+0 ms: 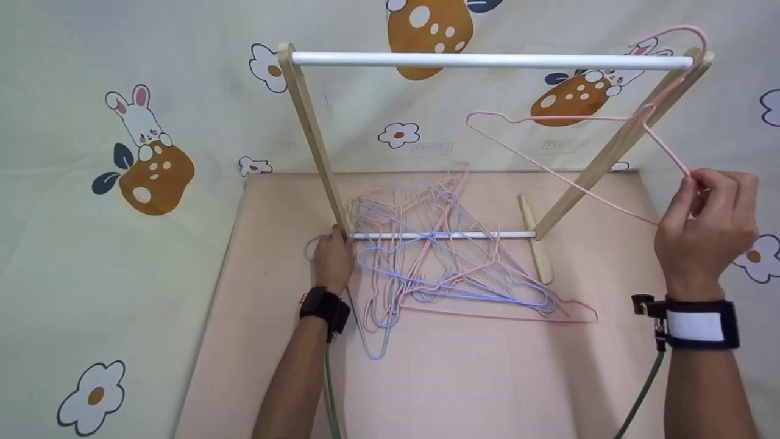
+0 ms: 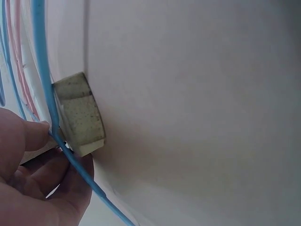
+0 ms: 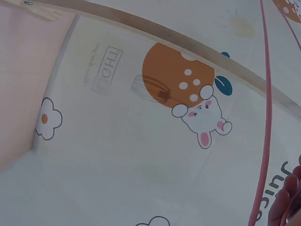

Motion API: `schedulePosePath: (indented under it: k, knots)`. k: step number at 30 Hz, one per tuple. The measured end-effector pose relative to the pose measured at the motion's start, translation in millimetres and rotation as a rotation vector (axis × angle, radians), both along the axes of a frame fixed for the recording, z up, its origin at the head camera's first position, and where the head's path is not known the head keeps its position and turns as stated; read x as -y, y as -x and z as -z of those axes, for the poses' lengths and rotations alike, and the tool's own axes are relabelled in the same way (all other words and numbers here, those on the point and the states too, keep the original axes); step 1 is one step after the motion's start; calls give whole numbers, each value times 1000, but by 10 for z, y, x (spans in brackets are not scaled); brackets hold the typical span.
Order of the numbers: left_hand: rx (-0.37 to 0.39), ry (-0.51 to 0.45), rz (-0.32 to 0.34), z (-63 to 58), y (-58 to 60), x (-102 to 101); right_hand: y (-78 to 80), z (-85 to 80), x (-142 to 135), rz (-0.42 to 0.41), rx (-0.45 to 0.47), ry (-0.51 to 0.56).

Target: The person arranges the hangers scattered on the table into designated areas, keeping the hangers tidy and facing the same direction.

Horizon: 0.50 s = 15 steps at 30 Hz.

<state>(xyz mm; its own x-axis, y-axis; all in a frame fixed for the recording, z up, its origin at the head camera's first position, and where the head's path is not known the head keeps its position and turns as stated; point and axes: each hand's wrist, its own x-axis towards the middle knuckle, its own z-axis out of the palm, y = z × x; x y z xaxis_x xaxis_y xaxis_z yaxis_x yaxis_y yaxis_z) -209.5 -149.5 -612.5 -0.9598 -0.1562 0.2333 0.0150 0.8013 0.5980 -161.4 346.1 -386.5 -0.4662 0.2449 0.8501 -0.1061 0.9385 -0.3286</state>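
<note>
Garment rack point(image 1: 487, 60) stands on tabletop point(image 1: 475, 378), backdrop point(image 1: 213, 36) behind. Hanger heap point(image 1: 481, 298) around lower rod point(image 1: 512, 235), between posts. Left hand point(image 1: 334, 259) at left post's point(image 1: 314, 134) base; right hand point(image 1: 710, 228) right of right post point(image 1: 612, 152), held hanger point(image 1: 548, 164) crossing before it.

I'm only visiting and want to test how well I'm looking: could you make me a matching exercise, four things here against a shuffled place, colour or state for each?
Things:
1. Right hand
2. Left hand
3. Upper rail
4. Heap of hangers

Descriptions:
A. Lying around the lower rail
B. White, spanning the top of the rack
C. Pinching a raised pink hanger
D. At the base of the left wooden post

Right pairs: 1-C, 2-D, 3-B, 4-A.
</note>
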Motion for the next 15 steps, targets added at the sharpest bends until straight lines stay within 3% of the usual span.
schedulePosePath:
  k: [6, 15]
  knots:
    - [50, -16, 0, -119, -33, -35, -25, 34, 53, -11, 14, 7]
    - [94, -17, -8, -137, -29, -37, -13, 167, -35, -8, 71, 13]
